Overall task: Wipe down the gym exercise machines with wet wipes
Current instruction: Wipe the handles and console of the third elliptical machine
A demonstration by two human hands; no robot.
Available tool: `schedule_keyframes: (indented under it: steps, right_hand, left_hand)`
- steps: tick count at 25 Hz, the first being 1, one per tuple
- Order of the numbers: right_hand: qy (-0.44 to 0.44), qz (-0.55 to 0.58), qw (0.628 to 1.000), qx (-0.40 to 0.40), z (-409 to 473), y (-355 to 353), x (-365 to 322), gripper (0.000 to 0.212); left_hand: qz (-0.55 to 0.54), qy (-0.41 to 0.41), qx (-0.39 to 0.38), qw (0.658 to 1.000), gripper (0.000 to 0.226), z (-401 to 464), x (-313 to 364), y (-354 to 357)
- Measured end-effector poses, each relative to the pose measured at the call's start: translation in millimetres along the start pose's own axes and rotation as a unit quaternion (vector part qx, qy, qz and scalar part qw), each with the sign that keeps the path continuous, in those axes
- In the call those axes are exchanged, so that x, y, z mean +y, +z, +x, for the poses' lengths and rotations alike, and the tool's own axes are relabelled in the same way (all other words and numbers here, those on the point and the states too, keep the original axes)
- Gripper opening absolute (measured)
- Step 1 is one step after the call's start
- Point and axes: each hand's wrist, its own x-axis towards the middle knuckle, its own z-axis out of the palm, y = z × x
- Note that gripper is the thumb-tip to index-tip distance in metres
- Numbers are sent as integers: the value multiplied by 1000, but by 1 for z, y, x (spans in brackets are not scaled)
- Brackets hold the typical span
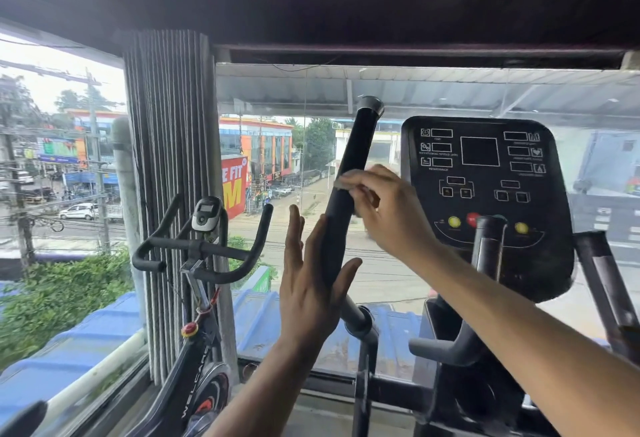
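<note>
Head view: a person stands at an elliptical, wiping its left handlebar (346, 187)
Right hand (384, 208): grip pinches a wet wipe (349, 187) against the bar's middle, likely to rub along the foam
Left hand (308, 284): fingers straight, released grip; palm braces the lower bar, probably to stop it swinging
Room: console (485, 208) just beside the right hand; window glass close behind; spin bike (201, 263) well apart at left; the bar's top end stands free for an upward stroke

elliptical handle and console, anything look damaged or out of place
Nothing stands out. The handle stands intact with its end cap on, the right hand presses a wipe against it, and the console looks unbroken.
</note>
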Motion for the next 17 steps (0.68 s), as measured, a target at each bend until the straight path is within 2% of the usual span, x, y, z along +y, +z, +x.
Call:
schedule_keyframes:
  steps: [2,6,8,12,14,17]
  right_hand:
    - [-16,20,1000,-14,-13,0,-1,24]
    - [18,24,997,67,14,0,12,26]
    - [18,21,997,68,7,7,6,26]
    - [-8,11,998,-61,10,-19,-1,22]
    - [-25,-86,990,-108,51,-35,0,20]
    - [-38,-242,942,-230,105,-35,-10,21]
  left_hand:
    - [1,3,6,1000,70,0,0,1]
    - [4,-8,1,1000,73,0,0,0]
    - [5,-5,-2,1000,73,0,0,-1]
    - [32,12,0,999,72,-4,-5,-1]
    - [57,21,17,998,74,-6,-7,2]
    - [70,22,43,996,73,-10,-8,6]
